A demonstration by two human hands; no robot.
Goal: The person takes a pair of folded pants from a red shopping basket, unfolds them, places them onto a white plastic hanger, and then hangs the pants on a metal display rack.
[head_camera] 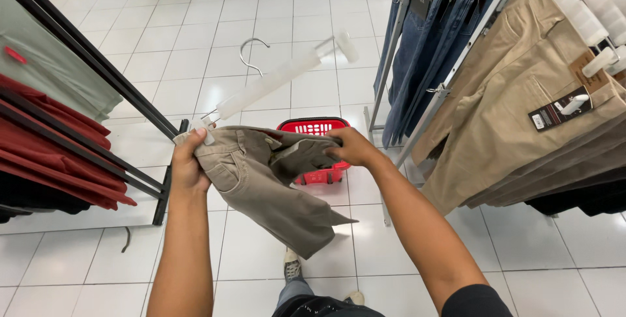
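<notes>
My left hand (188, 164) grips one end of the waistband of a pair of khaki trousers (270, 193) together with one clip end of a white plastic clip hanger (280, 75). The hanger juts up and away to the right, its metal hook toward the floor behind, its far clip free. My right hand (352, 147) clutches the other end of the bunched waistband. The trouser legs hang down between my arms, above my shoe.
A red shopping basket (314, 128) sits on the white tiled floor behind the trousers. To the right a rack holds tan trousers (521, 95) and blue jeans (424, 36). On the left a black rack (98, 69) carries red and green garments.
</notes>
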